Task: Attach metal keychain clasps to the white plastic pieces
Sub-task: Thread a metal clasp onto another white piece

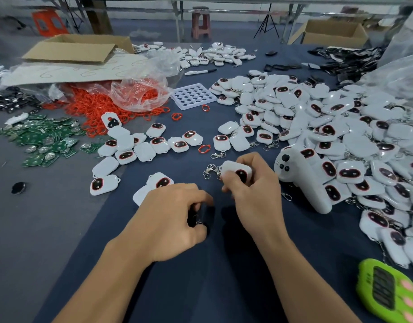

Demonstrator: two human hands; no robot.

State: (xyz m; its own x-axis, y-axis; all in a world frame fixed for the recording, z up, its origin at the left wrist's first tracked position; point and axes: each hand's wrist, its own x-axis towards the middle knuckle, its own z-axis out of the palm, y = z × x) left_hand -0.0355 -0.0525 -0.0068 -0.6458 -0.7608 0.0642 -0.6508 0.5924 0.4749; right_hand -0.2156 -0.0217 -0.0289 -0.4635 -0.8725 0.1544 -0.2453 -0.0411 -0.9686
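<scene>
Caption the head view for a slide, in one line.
Right hand grips a white plastic piece, metal clasps at its left end; left hand pinches a small metal part.

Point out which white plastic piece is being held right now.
The white plastic piece gripped by the right hand. Every other piece lies loose on the table or in the pile. The left hand pinches a metal clasp instead.

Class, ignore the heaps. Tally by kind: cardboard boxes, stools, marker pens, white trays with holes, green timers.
cardboard boxes: 2
stools: 2
marker pens: 1
white trays with holes: 1
green timers: 1
Total: 7
</scene>
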